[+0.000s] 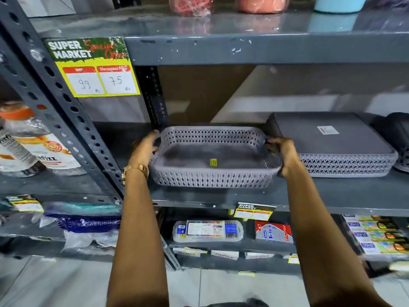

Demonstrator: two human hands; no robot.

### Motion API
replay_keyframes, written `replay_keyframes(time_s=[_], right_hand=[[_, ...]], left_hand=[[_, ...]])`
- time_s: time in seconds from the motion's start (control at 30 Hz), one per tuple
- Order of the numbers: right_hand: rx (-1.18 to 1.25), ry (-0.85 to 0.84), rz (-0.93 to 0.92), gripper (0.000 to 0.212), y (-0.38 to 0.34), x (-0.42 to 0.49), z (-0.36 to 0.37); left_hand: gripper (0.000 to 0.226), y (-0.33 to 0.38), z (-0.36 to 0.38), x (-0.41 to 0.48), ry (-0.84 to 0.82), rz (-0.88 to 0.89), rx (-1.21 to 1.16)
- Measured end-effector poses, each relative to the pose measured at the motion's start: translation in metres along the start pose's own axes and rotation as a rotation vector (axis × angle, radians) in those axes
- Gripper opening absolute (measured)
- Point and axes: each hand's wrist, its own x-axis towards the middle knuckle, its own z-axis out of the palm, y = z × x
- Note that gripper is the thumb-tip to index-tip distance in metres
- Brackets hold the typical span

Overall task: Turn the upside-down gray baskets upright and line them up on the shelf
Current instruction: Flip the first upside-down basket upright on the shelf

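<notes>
A gray perforated basket (208, 178) stands upright at the left end of the gray metal shelf (332, 196), a small yellow sticker on its floor. My left hand (145, 149) grips its left rim and my right hand (283, 155) grips its right rim. Directly to its right lies a second gray basket (332, 142), upside down with a white label on its flat bottom. A third dark basket (401, 140) is partly cut off at the right edge of the view.
A slotted steel upright (66, 120) and a yellow price sign (97, 67) stand left of the basket. The shelf above (243, 49) overhangs. Pen boxes (208, 231) and packets lie on the lower shelf; wrapped goods fill the left bay.
</notes>
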Motion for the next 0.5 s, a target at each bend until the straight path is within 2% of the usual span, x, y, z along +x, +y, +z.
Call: replay_keyframes(time_s=[0.03,0.1,0.17,0.27,0.33,0.4,0.5], right_hand=[[-0.099,0.000,-0.012,0.019,0.002,0.001,-0.001],[-0.240,0.033,-0.102,0.039,0.008,-0.001,0.003],[-0.244,0.046,-0.159,0.051,0.015,-0.001,0.008],[-0.210,0.060,-0.225,0.054,0.020,0.000,0.016],[-0.242,0.053,-0.226,0.057,0.022,0.003,0.021],[-0.266,0.059,-0.215,0.058,0.022,0.003,0.023],[-0.296,0.075,-0.219,0.058,0.019,0.003,0.024]], left_hand=[[0.055,-0.003,-0.001,0.003,-0.018,-0.022,0.118],[0.036,-0.003,0.006,-0.012,0.009,0.032,0.278],[0.023,-0.006,0.014,-0.025,0.064,0.110,0.324],[0.037,-0.020,0.020,-0.032,0.184,0.158,0.363],[0.047,-0.025,0.020,-0.034,0.242,0.132,0.497],[0.051,-0.026,0.021,-0.036,0.280,0.136,0.617],[0.053,-0.025,0.024,-0.039,0.337,0.243,0.720]])
